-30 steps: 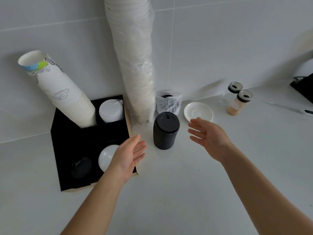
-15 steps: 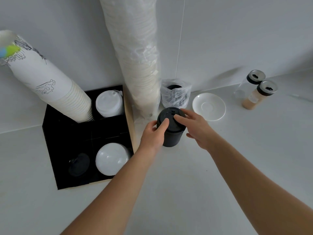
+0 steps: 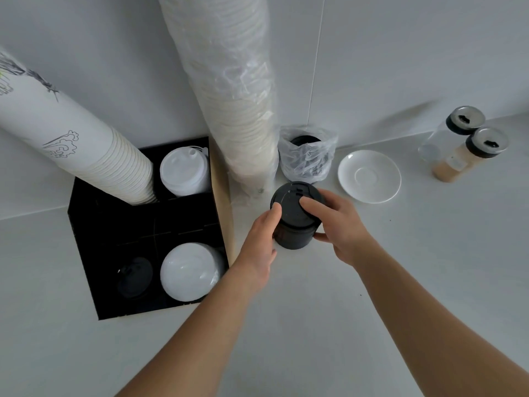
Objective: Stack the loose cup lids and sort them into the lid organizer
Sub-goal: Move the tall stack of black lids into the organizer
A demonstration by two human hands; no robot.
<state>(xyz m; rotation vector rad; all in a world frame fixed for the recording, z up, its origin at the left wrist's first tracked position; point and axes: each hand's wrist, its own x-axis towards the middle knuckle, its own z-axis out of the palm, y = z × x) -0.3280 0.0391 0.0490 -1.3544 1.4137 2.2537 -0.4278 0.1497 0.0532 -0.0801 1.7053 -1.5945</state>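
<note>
A stack of black cup lids stands on the white counter, just right of the black lid organizer. My left hand grips the stack's left side and my right hand holds its right side, with fingers across the top lid. In the organizer, white sip lids fill the back right compartment, white dome lids the front right, and black lids lie low in the front left. A stack of paper cups leans out of the back left compartment.
A tall plastic-wrapped sleeve of cups leans on the wall behind the stack. A plastic bag with black lids, a white saucer and two shaker jars stand to the right along the wall.
Both hands went from open above the counter to the black lid stack and closed around it. The camera has moved closer.
</note>
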